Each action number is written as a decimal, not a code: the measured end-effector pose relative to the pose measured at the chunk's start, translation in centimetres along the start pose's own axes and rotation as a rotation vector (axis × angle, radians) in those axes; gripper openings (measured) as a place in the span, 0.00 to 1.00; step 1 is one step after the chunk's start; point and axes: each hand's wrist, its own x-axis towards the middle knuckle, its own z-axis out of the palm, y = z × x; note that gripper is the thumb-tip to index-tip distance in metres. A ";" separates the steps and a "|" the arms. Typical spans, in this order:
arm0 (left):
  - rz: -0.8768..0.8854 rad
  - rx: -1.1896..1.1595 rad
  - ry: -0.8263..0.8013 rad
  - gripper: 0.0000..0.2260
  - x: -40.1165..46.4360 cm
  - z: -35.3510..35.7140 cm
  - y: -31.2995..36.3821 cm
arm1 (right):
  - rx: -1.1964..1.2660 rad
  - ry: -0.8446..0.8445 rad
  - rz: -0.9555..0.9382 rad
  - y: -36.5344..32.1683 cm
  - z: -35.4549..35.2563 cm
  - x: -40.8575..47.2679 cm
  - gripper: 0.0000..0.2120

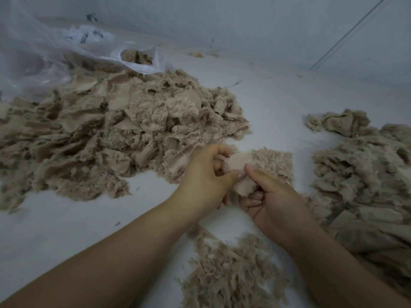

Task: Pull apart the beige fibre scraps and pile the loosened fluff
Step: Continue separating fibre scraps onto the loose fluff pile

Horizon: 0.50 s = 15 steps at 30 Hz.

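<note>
A beige fibre scrap (270, 162) lies between my hands, fluffy side up at its far end, smooth backing turned toward me. My left hand (205, 176) pinches the backing's left edge with curled fingers and thumb. My right hand (272, 200) grips the scrap's near edge from the right, thumb on top. A big heap of uncut scraps (106, 132) spreads to the left. Loosened fluff (231, 272) is piled just below my wrists.
A second beige heap (364, 174) fills the right side. A clear plastic bag (138, 60) holding more scraps lies at the back left, with a larger sheet of plastic (29, 56) beside it. The white work surface (273, 103) meets a pale wall behind.
</note>
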 end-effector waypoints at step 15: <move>0.414 1.403 0.040 0.02 2.4 -0.6 2.4 | 0.380 0.212 0.051 -0.1 -0.7 0.6 0.06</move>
